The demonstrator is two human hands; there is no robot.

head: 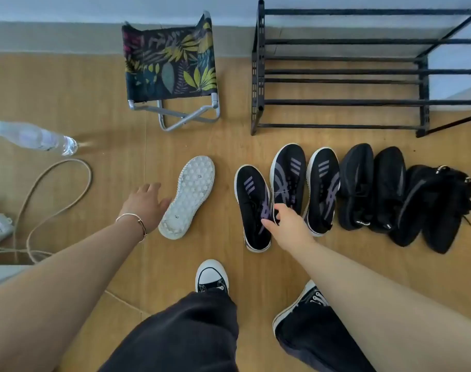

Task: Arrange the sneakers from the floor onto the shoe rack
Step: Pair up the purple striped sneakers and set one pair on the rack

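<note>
A row of sneakers lies on the wooden floor in front of the empty black shoe rack. Three are black with purple stripes and white soles: a left one, a middle one and a right one. My right hand pinches the adjoining collars of the left and middle ones. Further right lie two plain black sneakers and a darker pair. A sneaker turned over, white sole up, lies to the left. My left hand is spread beside it, thumb at the sole's edge.
A folding stool with a leaf-print seat stands left of the rack against the wall. A plastic bottle lies at the far left, with a looped cable below it. My own feet in black canvas shoes stand at the bottom.
</note>
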